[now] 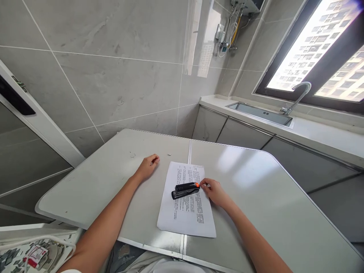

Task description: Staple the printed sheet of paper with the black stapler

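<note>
A black stapler (186, 190) with an orange end lies on its side across a printed sheet of paper (186, 225). My right hand (214, 191) rests at the paper's right edge, its thumb and fingers drawn together at the orange end of the stapler. To the left of the paper, my left hand (148, 166) lies on the table, apart from the sheet. Its fingers are curled in a loose fist, and I see nothing in them. Whether the paper is one sheet or a thin stack, I cannot tell.
The pale folding table (93, 189) has a metal seam down its middle. A tiny scrap (169, 154) lies beyond the paper. At the right stand a counter (321, 132) and a sink (260, 113) with a faucet (298, 98). A white basket (40, 242) stands low at the left.
</note>
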`<state>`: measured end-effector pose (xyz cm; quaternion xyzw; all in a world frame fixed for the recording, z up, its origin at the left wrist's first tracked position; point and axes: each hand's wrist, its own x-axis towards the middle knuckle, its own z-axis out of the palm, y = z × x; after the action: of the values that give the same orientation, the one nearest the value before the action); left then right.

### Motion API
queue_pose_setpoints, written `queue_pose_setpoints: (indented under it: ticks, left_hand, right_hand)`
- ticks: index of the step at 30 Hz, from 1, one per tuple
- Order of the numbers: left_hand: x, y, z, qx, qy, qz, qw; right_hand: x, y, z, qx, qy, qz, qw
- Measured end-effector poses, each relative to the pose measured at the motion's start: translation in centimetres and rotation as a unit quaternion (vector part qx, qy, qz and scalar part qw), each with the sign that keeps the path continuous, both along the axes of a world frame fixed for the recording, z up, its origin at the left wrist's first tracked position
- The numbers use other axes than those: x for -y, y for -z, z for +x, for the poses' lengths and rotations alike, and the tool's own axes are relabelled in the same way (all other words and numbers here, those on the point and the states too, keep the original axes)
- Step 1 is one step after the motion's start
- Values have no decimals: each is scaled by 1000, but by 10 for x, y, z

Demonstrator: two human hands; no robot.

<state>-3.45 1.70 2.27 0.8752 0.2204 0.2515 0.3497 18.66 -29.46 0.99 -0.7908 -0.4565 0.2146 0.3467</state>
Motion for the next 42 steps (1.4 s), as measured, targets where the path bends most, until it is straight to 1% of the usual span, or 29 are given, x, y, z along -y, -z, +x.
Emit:
queue_pose_setpoints:
  ticks: [2, 3, 5, 6, 7, 8, 9, 11, 13, 17, 19, 23, 25, 27, 30, 32, 34, 36, 39, 42]
  left_hand:
    - [19, -6, 5, -11, 69, -30, 997]
    - [27, -9, 7, -14, 108, -33, 994]
    - [40, -14, 10, -23, 186, -18, 982]
    - [43, -15, 12, -30, 220, -5, 975]
    - [45, -17, 13, -42, 248, 9, 968]
    - [46, -17, 14, -58, 273, 22, 960]
    - [45, -17, 15, -74, 292, 35, 953]
    - [43, -15, 16, -100, 317, 62, 941]
    - [41, -12, 16, -111, 328, 82, 934]
    - [41, -9, 15, -110, 332, 86, 933]
    - [41, -9, 16, -117, 329, 81, 934]
    - [43, -10, 16, -139, 318, 75, 935]
    - [43, -9, 15, -147, 314, 77, 935]
    - [43, -9, 15, -152, 312, 81, 934]
    - [43, -8, 15, -150, 314, 92, 933]
    - [44, -7, 15, -142, 313, 100, 934]
    - [46, -7, 15, -127, 311, 101, 936]
    - [48, -7, 15, -112, 315, 96, 937]
    - [51, -6, 17, -101, 322, 96, 936]
    - [52, -4, 18, -98, 321, 100, 937]
  right_hand:
    - [5, -5, 4, 16, 0, -25, 1000]
    - [5, -9, 4, 35, 18, -19, 999]
    - [3, -15, 1, 71, 61, 36, 995]
    - [1, -18, -2, 79, 65, 76, 992]
    - [-2, -20, -6, 83, 50, 116, 989]
    - [-5, -21, -11, 82, 15, 145, 986]
    - [-8, -22, -16, 77, -30, 160, 984]
    - [-13, -20, -26, 67, -107, 161, 979]
    - [-14, -17, -34, 59, -140, 148, 977]
    - [-13, -11, -37, 56, -133, 135, 980]
    - [-11, -8, -34, 59, -112, 129, 984]
    - [-12, -4, -29, 78, -40, 119, 989]
    - [-13, -3, -28, 80, -23, 118, 989]
    - [-15, -3, -28, 75, -26, 120, 990]
    - [-13, -8, -25, 68, -48, 141, 987]
    - [-10, -14, -21, 74, -58, 180, 979]
    - [-7, -18, -17, 84, -50, 227, 969]
    - [-3, -21, -11, 94, -28, 254, 962]
    - [0, -19, -4, 105, -12, 248, 963]
    - [1, -17, 0, 103, -31, 225, 968]
